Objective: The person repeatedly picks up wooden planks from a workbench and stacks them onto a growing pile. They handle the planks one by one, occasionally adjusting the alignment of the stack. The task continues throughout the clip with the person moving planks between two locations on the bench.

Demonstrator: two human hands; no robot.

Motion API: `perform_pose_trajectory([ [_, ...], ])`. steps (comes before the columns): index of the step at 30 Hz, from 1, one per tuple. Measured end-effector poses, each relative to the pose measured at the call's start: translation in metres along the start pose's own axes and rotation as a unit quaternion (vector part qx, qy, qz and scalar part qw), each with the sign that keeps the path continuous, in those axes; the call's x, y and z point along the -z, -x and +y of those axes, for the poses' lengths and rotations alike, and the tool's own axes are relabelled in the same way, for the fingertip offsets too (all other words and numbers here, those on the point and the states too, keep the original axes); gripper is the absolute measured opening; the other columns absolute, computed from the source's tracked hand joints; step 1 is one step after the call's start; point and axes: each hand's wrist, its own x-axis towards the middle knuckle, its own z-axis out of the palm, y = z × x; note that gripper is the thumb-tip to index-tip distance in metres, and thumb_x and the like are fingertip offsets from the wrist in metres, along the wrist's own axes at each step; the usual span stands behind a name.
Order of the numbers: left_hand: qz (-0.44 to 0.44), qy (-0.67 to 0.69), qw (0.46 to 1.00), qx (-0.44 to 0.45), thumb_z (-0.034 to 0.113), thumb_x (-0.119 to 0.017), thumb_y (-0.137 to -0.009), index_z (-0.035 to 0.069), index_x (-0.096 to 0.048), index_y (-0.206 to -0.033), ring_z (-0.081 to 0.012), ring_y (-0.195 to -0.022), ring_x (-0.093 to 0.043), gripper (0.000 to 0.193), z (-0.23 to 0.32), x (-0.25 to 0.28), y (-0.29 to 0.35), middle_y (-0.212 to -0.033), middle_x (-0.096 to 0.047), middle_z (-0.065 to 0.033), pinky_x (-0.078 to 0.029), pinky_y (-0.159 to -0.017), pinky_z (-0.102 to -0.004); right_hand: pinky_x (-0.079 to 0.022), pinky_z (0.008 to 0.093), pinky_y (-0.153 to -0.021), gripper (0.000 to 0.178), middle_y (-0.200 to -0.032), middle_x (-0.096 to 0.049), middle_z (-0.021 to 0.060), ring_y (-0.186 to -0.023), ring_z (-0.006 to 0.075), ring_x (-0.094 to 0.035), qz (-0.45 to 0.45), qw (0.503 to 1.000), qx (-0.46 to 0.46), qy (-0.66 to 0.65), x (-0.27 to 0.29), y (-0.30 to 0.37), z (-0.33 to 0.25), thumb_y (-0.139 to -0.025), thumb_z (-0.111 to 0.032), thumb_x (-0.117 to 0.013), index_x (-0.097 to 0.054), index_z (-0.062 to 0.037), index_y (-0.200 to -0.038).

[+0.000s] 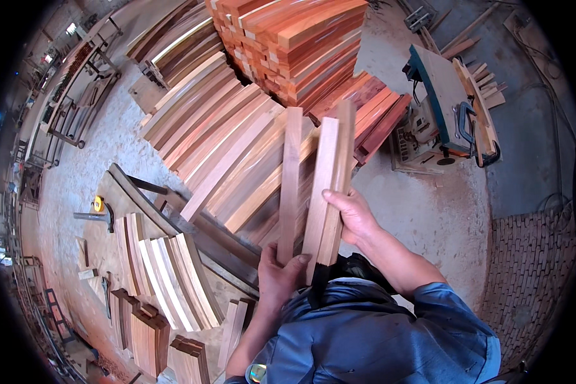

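Three long wooden strips stand upright in front of my body. My right hand [353,216] is closed round two of them, a pale pinkish strip [322,173] and a browner one [344,147] lying against it. Its thumb presses on the pale strip's face. Low down, my left hand [280,274] is closed on the bottom end of a separate wooden strip [290,185], which leans slightly apart from the other two. The left thumb reaches over to the lower end of the pale strip. My left fingers are partly hidden behind the wood.
Layered planks [217,128] lie just ahead, with a tall reddish timber stack [294,51] behind. At left, a worktable [109,224] bears cut wood pieces [173,275], a yellow tape measure [98,203] and a hammer [111,217]. A machine with a clamp [465,121] stands at right.
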Motion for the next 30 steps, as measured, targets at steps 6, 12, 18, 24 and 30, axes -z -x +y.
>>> perform_pose_trajectory([
  [6,-0.019,0.116,0.993,0.004,0.008,-0.08,-0.08,-0.001,-0.052,-0.119,-0.0173,-0.088,-0.066,0.049,0.003,0.023,0.001,-0.103,-0.065,-0.0102,-0.056,-0.079,-0.0311,-0.057,0.0477,-0.088,0.045,-0.108,-0.067,0.021,-0.098,0.0315,-0.069,0.041,0.995,0.027,-0.092,0.014,-0.018,0.002,-0.091,-0.02,-0.069,-0.051,0.0031,-0.125],
  [12,0.004,0.037,0.999,-0.032,0.001,-0.069,-0.082,-0.001,-0.052,-0.118,-0.0185,-0.087,-0.066,0.039,-0.01,0.033,0.0,-0.103,-0.066,-0.0103,-0.056,-0.078,-0.0328,-0.058,0.046,-0.085,0.036,-0.099,-0.066,0.0153,-0.09,0.0278,-0.068,0.049,0.995,0.027,-0.085,0.006,-0.017,0.01,-0.093,-0.021,-0.068,-0.055,-0.0002,-0.118],
  [18,-0.032,0.046,0.994,-0.092,-0.006,-0.062,-0.081,0.001,-0.053,-0.116,-0.0181,-0.083,-0.066,0.036,-0.005,0.065,-0.033,-0.1,-0.065,-0.0085,-0.056,-0.075,-0.0331,-0.06,0.0397,-0.073,0.031,-0.091,-0.058,0.0059,-0.081,0.0206,-0.061,0.08,0.994,0.068,0.04,0.033,-0.013,0.006,-0.094,-0.025,-0.068,-0.053,-0.0056,-0.112],
  [24,-0.023,-0.106,0.989,-0.104,-0.001,-0.064,-0.084,0.002,-0.058,-0.116,-0.015,-0.088,-0.064,0.033,-0.007,0.075,-0.053,-0.1,-0.066,-0.0064,-0.052,-0.081,-0.0302,-0.05,0.0354,-0.056,0.041,-0.091,-0.058,0.0066,-0.068,0.019,-0.057,0.007,0.998,0.003,-0.062,0.026,0.029,0.011,-0.099,-0.051,-0.052,-0.051,-0.0116,-0.111],
  [30,0.061,-0.248,0.958,-0.131,0.006,-0.07,-0.081,0.003,-0.06,-0.118,-0.0239,-0.089,-0.068,0.039,-0.009,0.072,-0.042,-0.1,-0.069,-0.0142,-0.053,-0.082,-0.035,-0.042,0.0326,-0.052,0.06,-0.085,-0.055,0.0054,-0.063,0.0177,-0.05,-0.081,0.966,-0.054,-0.238,0.022,0.041,0.018,-0.101,-0.067,-0.028,-0.053,-0.0122,-0.107],
])
